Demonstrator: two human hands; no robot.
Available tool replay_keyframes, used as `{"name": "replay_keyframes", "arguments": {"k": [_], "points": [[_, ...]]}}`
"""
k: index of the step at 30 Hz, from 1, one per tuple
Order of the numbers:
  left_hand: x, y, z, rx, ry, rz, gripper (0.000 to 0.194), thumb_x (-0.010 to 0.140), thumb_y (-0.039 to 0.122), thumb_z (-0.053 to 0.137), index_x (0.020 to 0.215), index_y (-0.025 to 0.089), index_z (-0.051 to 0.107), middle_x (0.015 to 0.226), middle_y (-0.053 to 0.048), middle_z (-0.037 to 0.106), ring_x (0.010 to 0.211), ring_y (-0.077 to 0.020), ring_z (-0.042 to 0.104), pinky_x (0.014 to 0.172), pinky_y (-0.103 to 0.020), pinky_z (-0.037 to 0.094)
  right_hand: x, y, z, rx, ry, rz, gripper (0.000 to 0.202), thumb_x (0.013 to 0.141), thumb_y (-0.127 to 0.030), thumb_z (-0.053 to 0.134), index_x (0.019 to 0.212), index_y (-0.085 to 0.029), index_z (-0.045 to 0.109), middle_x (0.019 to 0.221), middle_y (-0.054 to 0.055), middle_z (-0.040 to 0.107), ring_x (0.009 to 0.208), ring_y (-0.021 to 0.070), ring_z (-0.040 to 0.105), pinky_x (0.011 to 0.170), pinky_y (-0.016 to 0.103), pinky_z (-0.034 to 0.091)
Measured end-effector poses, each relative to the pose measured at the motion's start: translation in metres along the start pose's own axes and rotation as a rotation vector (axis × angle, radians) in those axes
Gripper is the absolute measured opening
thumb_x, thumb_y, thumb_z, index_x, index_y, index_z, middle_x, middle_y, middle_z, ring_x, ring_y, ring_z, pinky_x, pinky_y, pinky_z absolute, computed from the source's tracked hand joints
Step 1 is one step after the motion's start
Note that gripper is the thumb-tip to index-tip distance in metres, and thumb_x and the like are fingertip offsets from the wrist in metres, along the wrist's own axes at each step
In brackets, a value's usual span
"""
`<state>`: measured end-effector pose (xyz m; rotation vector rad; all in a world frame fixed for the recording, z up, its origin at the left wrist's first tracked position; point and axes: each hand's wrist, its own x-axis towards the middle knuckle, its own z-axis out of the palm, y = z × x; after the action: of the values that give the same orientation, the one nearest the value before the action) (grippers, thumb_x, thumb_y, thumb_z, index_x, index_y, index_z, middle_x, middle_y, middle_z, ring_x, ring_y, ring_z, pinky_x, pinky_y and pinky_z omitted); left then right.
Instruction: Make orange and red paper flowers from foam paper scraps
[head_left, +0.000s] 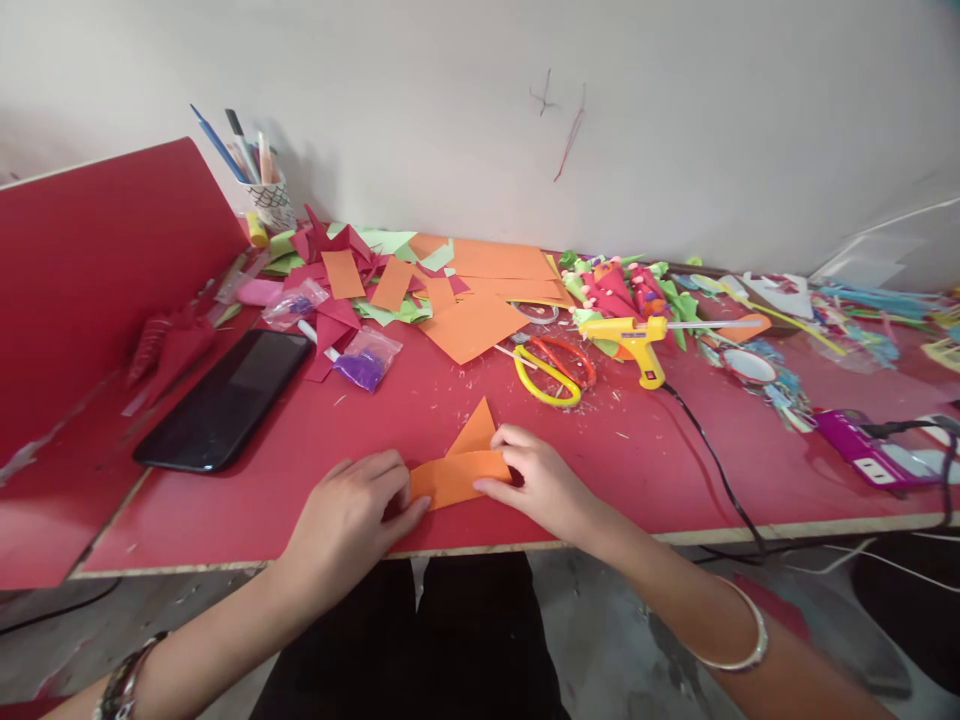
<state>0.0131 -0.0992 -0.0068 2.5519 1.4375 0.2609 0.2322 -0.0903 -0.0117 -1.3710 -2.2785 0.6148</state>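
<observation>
Both hands are on the paper in the head view: left hand [360, 500] holding one end, right hand [544, 480] pinching the other between thumb and fingers. And there it is, the folded bright-orange paper piece [454, 478], near the front edge of the red tabletop [345, 420], its pointed corner poking up behind a turned-over band. So one fold is over, it seems, and the piece looks part-worked; pressing that band flat appears to remain, though the finished shape can't be told. Behind, a flat orange paper sheet [474, 325] lies with no fold showing. Now the lettering: nothing legible! The yellow plastic glue gun [634, 335] shows no readable brand, and the purple box-shaped device [874, 450] has pale marks too small to read.
</observation>
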Motion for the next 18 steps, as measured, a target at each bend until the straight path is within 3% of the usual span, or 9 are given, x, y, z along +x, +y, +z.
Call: {"name": "replay_keyframes", "arguments": {"k": [2, 4, 6, 8, 10, 12, 18], "points": [[-0.001, -0.002, 0.001, 0.019, 0.018, 0.000, 0.029, 0.084, 0.036, 0.039, 0.062, 0.017, 0.047, 0.074, 0.000, 0.050, 0.058, -0.0110, 0.048, 0.055, -0.025, 0.039, 0.000, 0.000, 0.001, -0.039, 0.013, -0.015, 0.026, 0.077, -0.028, 0.056, 0.059, -0.016, 0.041, 0.072, 0.000, 0.045, 0.064, 0.0106, 0.046, 0.059, 0.022, 0.037], [-0.001, -0.005, 0.001, 0.019, 0.085, 0.032, 0.022, 0.084, 0.034, 0.039, 0.081, 0.017, 0.052, 0.095, -0.005, 0.050, 0.070, -0.0130, 0.052, 0.060, -0.026, 0.042, 0.001, 0.000, 0.002, -0.077, 0.032, -0.029, 0.028, 0.078, -0.029, 0.055, 0.058, -0.017, 0.040, 0.072, 0.001, 0.045, 0.065, 0.0110, 0.046, 0.060, 0.023, 0.038], [0.001, -0.006, -0.001, 0.030, 0.138, 0.140, 0.024, 0.085, 0.029, 0.040, 0.105, 0.019, 0.048, 0.116, -0.008, 0.042, 0.087, -0.0161, 0.052, 0.070, -0.028, 0.043, 0.001, 0.000, 0.003, -0.092, 0.038, -0.041, 0.026, 0.078, -0.029, 0.055, 0.059, -0.017, 0.042, 0.072, 0.001, 0.046, 0.065, 0.0116, 0.046, 0.060, 0.023, 0.039], [0.005, -0.007, -0.005, 0.090, 0.094, 0.318, 0.036, 0.085, 0.019, 0.039, 0.119, 0.029, 0.039, 0.128, -0.006, 0.036, 0.100, -0.0186, 0.047, 0.080, -0.031, 0.039, 0.001, 0.000, 0.003, -0.085, 0.026, -0.052, 0.023, 0.079, -0.028, 0.053, 0.061, -0.016, 0.044, 0.073, 0.002, 0.047, 0.066, 0.0121, 0.047, 0.061, 0.024, 0.040], [0.011, -0.007, -0.011, 0.159, -0.005, 0.479, 0.047, 0.083, 0.011, 0.039, 0.123, 0.036, 0.035, 0.129, -0.001, 0.038, 0.101, -0.0194, 0.046, 0.083, -0.033, 0.034, 0.001, -0.001, 0.002, -0.080, 0.018, -0.055, 0.022, 0.080, -0.027, 0.052, 0.062, -0.016, 0.044, 0.074, 0.002, 0.047, 0.067, 0.0123, 0.047, 0.060, 0.024, 0.040], [0.016, -0.006, -0.016, 0.178, -0.096, 0.573, 0.049, 0.083, 0.012, 0.040, 0.126, 0.036, 0.034, 0.124, 0.000, 0.046, 0.096, -0.0178, 0.049, 0.081, -0.031, 0.033, 0.001, -0.001, 0.002, -0.088, 0.019, -0.049, 0.023, 0.080, -0.027, 0.052, 0.061, -0.016, 0.044, 0.074, 0.002, 0.047, 0.068, 0.0125, 0.048, 0.061, 0.024, 0.040], [0.016, -0.008, -0.024, 0.157, -0.203, 0.598, 0.050, 0.084, 0.014, 0.039, 0.130, 0.032, 0.029, 0.123, -0.002, 0.049, 0.098, -0.0159, 0.051, 0.079, -0.026, 0.033, 0.001, -0.003, 0.001, -0.108, 0.022, -0.039, 0.022, 0.080, -0.027, 0.053, 0.063, -0.016, 0.044, 0.074, 0.002, 0.047, 0.068, 0.0125, 0.048, 0.061, 0.023, 0.041]]}}
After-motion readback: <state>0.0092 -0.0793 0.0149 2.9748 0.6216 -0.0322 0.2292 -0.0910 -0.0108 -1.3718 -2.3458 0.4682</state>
